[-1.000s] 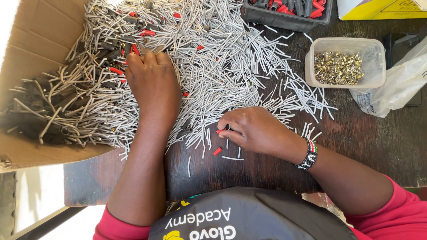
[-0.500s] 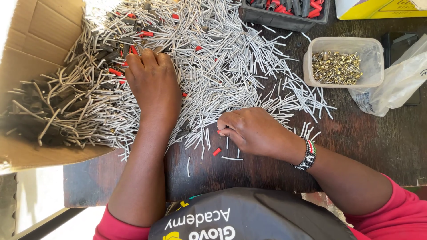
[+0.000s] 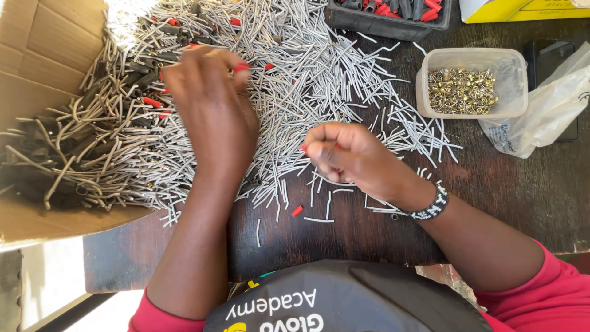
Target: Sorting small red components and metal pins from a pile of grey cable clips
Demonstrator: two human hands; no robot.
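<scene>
A wide heap of short grey tube pieces (image 3: pixel 319 67) covers the dark wooden table (image 3: pixel 522 203), mixed with a few red and black sleeves. My left hand (image 3: pixel 212 117) reaches over the heap's left part, palm down; its fingertips are blurred, so I cannot tell what they pinch. My right hand (image 3: pixel 350 157) hovers at the heap's near edge, fingers curled into a loose fist with the thumb pressed to them. Nothing shows inside it. A single red sleeve (image 3: pixel 297 211) lies loose on the table in front of it.
An open cardboard box (image 3: pixel 43 55) holding bent grey and black pieces lies at the left. A clear tub (image 3: pixel 424 80) of small brass parts stands at the right, beside a plastic bag (image 3: pixel 541 117). A black tray (image 3: pixel 369 21) of red and black sleeves sits at the back.
My left hand has slid slightly right over the heap and is now blurred. My right hand has lifted off the table and curled its fingers shut.
</scene>
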